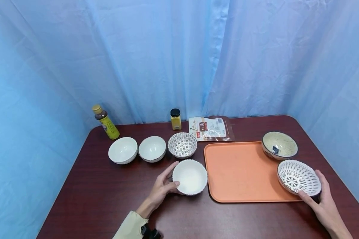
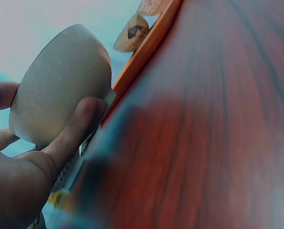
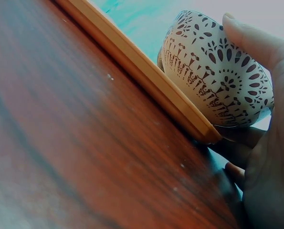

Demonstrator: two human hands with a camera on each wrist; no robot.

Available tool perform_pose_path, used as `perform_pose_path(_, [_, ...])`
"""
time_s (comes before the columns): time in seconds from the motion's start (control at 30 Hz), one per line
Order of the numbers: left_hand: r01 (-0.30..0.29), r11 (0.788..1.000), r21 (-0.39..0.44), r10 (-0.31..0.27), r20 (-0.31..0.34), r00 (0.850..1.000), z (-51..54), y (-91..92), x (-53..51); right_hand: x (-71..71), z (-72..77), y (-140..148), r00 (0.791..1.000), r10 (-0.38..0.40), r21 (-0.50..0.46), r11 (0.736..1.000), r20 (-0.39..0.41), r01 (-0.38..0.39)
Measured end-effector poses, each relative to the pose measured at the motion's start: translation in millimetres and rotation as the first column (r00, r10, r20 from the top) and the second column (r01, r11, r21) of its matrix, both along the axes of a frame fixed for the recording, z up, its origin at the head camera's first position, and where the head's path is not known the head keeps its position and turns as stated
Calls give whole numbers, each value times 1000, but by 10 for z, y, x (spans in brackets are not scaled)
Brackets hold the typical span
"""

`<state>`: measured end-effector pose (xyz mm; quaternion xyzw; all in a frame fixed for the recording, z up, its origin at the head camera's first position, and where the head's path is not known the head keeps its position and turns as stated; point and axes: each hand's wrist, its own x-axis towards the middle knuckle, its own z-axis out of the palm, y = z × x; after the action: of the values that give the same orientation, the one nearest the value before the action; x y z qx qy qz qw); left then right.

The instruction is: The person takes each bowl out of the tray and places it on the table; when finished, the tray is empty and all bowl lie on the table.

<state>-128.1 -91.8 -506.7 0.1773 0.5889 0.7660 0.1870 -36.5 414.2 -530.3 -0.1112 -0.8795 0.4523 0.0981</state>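
Note:
My left hand (image 1: 164, 186) grips a plain white bowl (image 1: 190, 177) by its left side, just left of the orange tray (image 1: 236, 172). In the left wrist view the thumb lies along the outer wall of that bowl (image 2: 65, 81), and other fingers show on the far side. At the tray's front right corner, my right hand (image 1: 324, 202) holds a bowl with a dark petal pattern (image 1: 299, 177) by its right side. The right wrist view shows the patterned outside of this bowl (image 3: 218, 71) close over the tray rim; whether it touches the tray I cannot tell.
A speckled beige bowl (image 1: 279, 145) stands at the tray's back right corner. Left of the tray are two white bowls (image 1: 123, 151) and a small-patterned bowl (image 1: 182, 145). Behind them are a yellow-labelled bottle (image 1: 107, 124), a black-lidded jar (image 1: 176, 120) and a packet (image 1: 209, 128).

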Motion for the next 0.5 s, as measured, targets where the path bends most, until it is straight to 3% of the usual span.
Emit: perform_pose_path(0.5, [-33, 999, 2, 33, 31, 999, -61, -174, -43, -19, 34, -5, 999, -11, 1, 1000, 42, 11])
